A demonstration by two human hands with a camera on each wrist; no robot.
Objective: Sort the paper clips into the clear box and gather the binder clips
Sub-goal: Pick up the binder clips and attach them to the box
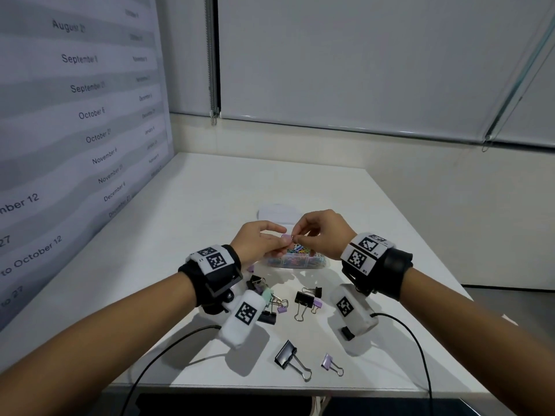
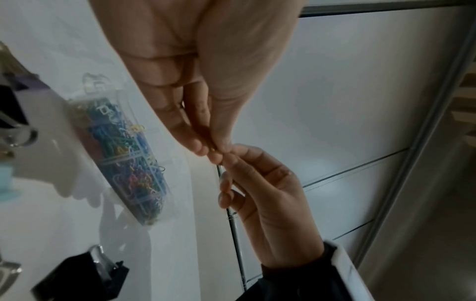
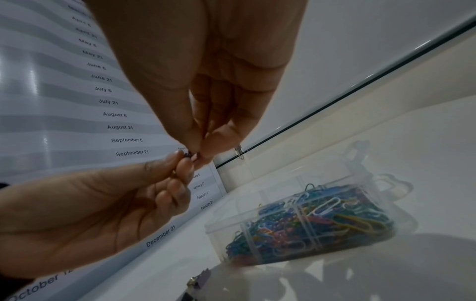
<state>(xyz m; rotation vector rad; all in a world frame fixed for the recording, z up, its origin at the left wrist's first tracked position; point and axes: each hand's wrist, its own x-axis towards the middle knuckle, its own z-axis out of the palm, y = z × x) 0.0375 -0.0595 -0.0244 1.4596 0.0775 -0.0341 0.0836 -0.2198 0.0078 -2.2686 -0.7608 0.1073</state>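
Both hands are raised just above the clear box point(image 1: 312, 263), fingertips meeting. My left hand point(image 1: 282, 241) and right hand point(image 1: 297, 235) pinch the same small purple clip point(image 1: 287, 236) between thumb and forefinger. The clip is mostly hidden; a dark bit of it point(image 3: 187, 154) shows in the right wrist view, where my right hand point(image 3: 201, 152) meets my left hand point(image 3: 181, 160). The box point(image 3: 309, 224) point(image 2: 123, 154) is open, divided and packed with coloured paper clips. Binder clips lie loose on the table nearer me: a big black one point(image 1: 288, 354), a small purple one point(image 1: 329, 361), another black one point(image 1: 303, 298).
A cluster of black, purple and mint binder clips point(image 1: 264, 295) sits under my left wrist. A pale lid-like piece point(image 1: 276, 214) lies beyond the hands. A printed date board point(image 1: 75, 115) stands along the table's left side; wrist cables trail over the near edge point(image 1: 270, 387).
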